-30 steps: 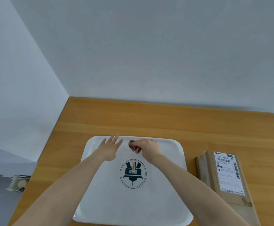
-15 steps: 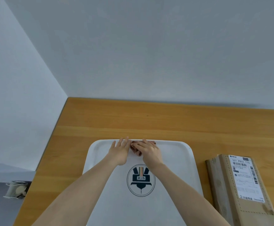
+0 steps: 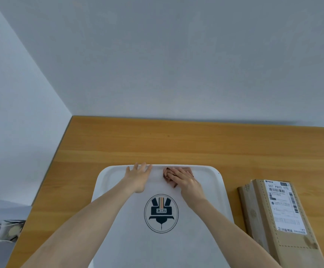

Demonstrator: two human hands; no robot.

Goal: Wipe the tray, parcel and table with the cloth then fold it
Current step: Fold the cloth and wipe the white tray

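Note:
A white tray (image 3: 211, 182) with a dark round logo lies on the wooden table (image 3: 176, 142) in front of me. A small brownish-pink cloth (image 3: 167, 176) sits bunched at the tray's far edge, mostly hidden under my right hand (image 3: 184, 179), whose straight fingers press down on it. My left hand (image 3: 138, 176) lies flat on the tray to the left of the cloth, fingers spread and reaching the far rim. A brown cardboard parcel (image 3: 257, 213) with a white shipping label lies on the table to the right of the tray.
The table's far side meets a grey wall. Its left edge drops to the floor, where a small white object (image 3: 8, 230) lies.
My right hand has flattened onto the cloth and shifted right along the tray's far edge. My left hand moved apart from it and spread near the rim. The view shifted left and down.

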